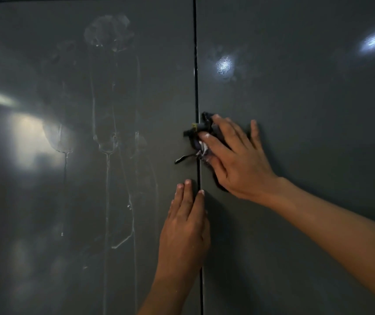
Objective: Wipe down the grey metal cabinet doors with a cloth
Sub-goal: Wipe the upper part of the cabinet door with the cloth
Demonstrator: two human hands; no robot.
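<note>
Two grey doors meet at a dark vertical seam (197, 87). The left door (34, 201) bears pale drip streaks (108, 178). A dark cloth (204, 142) lies against the right door (318, 133) by the seam, pressed by the right hand (234, 160). The left hand (186, 226) lies flat below.

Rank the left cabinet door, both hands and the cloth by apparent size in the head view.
Largest: left cabinet door, by far.
Next: right hand and left hand, about alike, so not ranked.
Smallest: cloth, mostly hidden under the right hand.
</note>
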